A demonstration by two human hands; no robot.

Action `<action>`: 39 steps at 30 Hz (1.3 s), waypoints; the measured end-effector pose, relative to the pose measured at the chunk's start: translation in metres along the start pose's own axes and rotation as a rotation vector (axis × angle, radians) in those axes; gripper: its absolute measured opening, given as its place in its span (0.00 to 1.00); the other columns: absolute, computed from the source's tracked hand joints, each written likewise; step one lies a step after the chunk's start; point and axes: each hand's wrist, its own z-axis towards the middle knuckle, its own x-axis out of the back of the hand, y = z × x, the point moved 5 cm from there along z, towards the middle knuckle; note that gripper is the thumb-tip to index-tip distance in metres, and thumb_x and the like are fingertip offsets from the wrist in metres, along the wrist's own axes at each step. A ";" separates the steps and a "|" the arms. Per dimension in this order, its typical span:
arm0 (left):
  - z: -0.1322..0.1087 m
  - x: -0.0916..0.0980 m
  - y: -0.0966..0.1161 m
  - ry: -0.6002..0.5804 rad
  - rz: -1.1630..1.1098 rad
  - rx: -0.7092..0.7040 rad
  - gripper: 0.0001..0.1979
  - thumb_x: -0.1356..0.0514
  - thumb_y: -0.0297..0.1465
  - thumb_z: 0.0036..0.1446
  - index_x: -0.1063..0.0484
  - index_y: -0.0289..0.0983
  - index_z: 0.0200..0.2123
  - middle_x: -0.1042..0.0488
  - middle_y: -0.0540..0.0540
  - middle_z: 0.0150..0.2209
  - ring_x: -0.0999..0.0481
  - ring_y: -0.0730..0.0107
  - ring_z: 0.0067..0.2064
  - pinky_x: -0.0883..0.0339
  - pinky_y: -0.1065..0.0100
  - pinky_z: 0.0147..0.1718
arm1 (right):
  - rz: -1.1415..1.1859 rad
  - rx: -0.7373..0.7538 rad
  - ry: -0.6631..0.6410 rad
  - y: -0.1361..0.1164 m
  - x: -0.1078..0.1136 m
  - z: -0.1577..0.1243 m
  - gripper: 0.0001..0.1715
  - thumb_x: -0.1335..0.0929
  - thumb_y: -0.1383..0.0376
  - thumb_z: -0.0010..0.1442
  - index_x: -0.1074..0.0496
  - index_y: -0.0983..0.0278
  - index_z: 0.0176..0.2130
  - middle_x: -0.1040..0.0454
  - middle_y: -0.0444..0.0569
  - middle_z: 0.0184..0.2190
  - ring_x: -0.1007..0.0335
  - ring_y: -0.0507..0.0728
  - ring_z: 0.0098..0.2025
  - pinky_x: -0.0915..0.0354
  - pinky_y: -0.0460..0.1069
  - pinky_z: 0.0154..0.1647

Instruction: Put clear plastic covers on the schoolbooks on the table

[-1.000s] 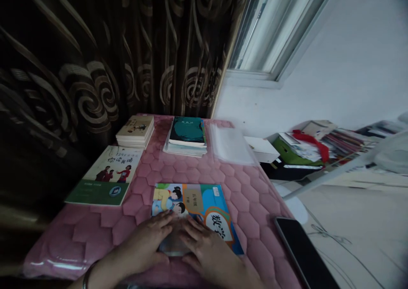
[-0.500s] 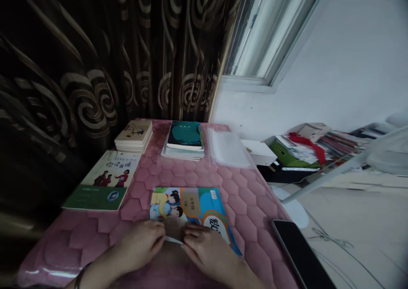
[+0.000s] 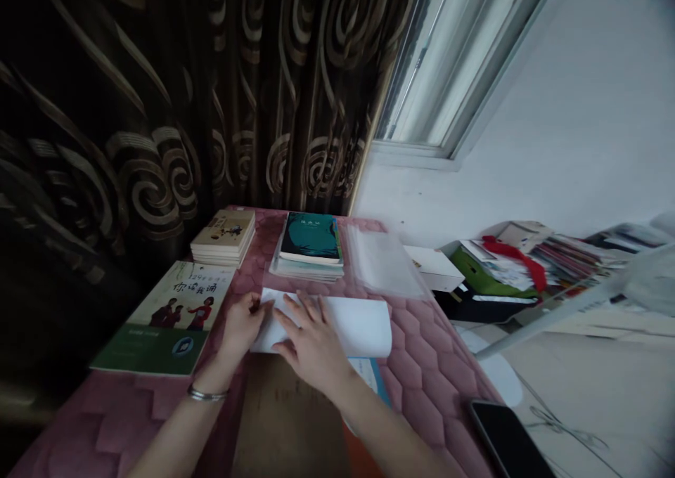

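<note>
The left forearm and the right forearm are bare and rise from the lower edge, leaning toward each other. The left hand has its back up and its fingers bent inward; if they pinch something is not clear. A thin metal bracelet sits on the left wrist. The right hand lies flat, palm down, with fingers spread and stretched forward, just beside the left hand.

On the pink quilted table, the right hand presses flat on a curled white sheet. The left hand is at the sheet's left edge. A green book lies by the table's left edge.
</note>
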 end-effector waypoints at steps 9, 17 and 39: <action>0.044 -0.019 -0.049 0.179 0.151 0.062 0.15 0.43 0.35 0.53 0.30 0.34 0.43 0.24 0.35 0.48 0.24 0.56 0.50 0.32 0.58 0.50 | 0.137 -0.195 -0.174 0.013 -0.060 -0.008 0.36 0.35 0.48 0.62 0.40 0.57 0.64 0.47 0.52 0.69 0.51 0.72 0.67 0.50 0.71 0.63; 0.039 -0.022 -0.059 0.076 -0.070 -0.043 0.20 0.42 0.42 0.51 0.31 0.38 0.45 0.26 0.38 0.51 0.26 0.55 0.54 0.35 0.53 0.55 | 0.191 -0.208 -0.167 0.008 -0.059 -0.010 0.34 0.38 0.46 0.64 0.39 0.57 0.63 0.46 0.53 0.68 0.51 0.71 0.68 0.48 0.71 0.63; 0.024 -0.028 -0.038 -0.168 -0.680 0.326 0.26 0.34 0.34 0.41 0.28 0.35 0.47 0.21 0.42 0.43 0.23 0.57 0.47 0.32 0.60 0.47 | 0.024 -0.151 0.071 -0.003 -0.059 -0.019 0.32 0.34 0.53 0.63 0.38 0.57 0.63 0.43 0.52 0.67 0.46 0.72 0.66 0.43 0.71 0.60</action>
